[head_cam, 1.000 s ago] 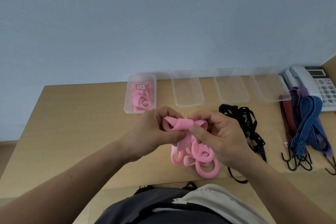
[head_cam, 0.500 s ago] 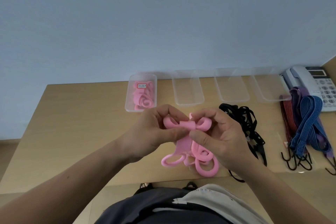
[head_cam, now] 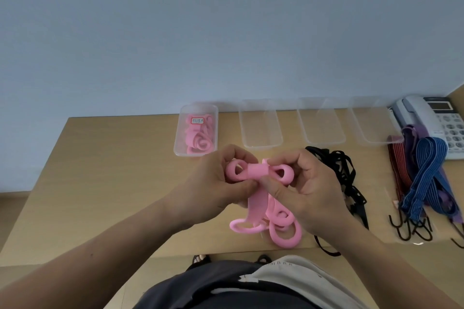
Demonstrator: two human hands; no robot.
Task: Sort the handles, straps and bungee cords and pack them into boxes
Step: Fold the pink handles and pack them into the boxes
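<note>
1. Two loops now stand out from the handle (head_cam: 256, 170), one toward 9 o'clock and one toward 3 o'clock, with its band wrapped round the middle. One second ago it was only a flat fold between your hands.
2. From this I judge the bundle is almost made. Its tail hangs down toward the pile (head_cam: 282, 232) at 6 o'clock, so it is not ready for packing.
3. Your left hand (head_cam: 213, 183) pinches the left loop and the wrap between thumb and curled fingers.
4. Your right hand (head_cam: 308, 193) pinches the right loop, and its thumb presses the wrap from below.
5. Both hands are lifted above the table (head_cam: 113, 170); the forearms come in from 7 and 5 o'clock.
6. The pink box (head_cam: 178, 133) is at 11 o'clock from your hands and the empty boxes (head_cam: 261, 143) run toward 1 o'clock. The straps (head_cam: 339, 168) lie at 3 o'clock and the cords (head_cam: 424, 173) farther out, both unsorted.
</note>
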